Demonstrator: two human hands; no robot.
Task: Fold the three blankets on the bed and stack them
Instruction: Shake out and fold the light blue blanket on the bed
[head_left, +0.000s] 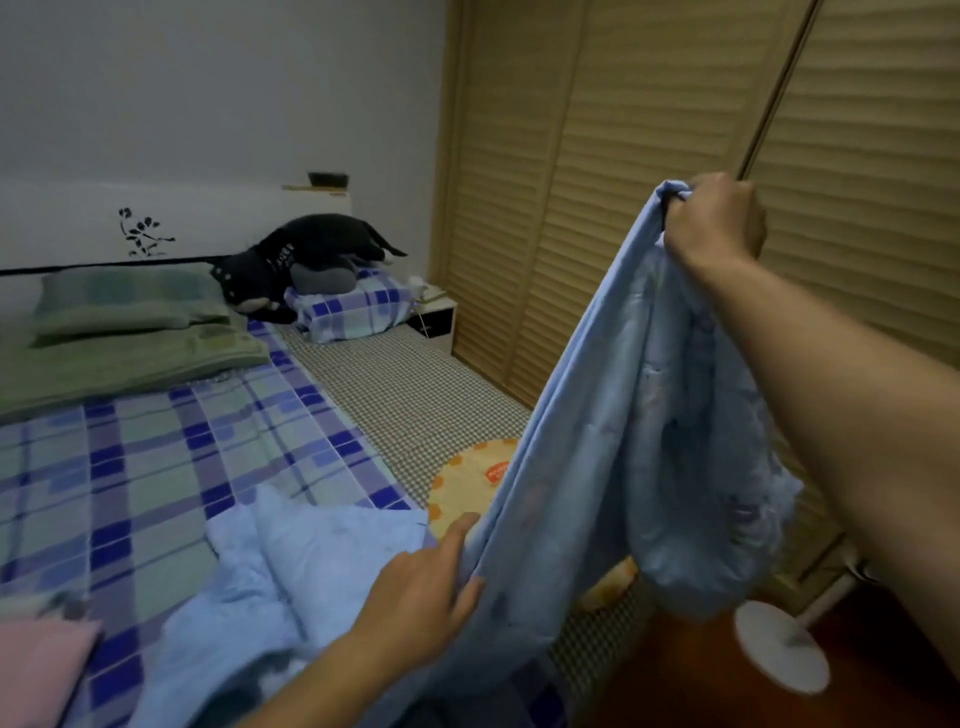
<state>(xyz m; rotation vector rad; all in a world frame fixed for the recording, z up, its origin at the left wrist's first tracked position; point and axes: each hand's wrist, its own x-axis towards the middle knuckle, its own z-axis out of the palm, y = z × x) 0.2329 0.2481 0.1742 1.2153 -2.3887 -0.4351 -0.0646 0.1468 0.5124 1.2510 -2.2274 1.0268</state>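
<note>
the right hand was raised high, fist clenched around a bunched corner of the light blue blanket, which hung down to the bed. the left hand pinched the blanket's lower edge between thumb and fingers. a folded pink blanket lay at the bed's near left corner.

Soft matt cloth blanket
</note>
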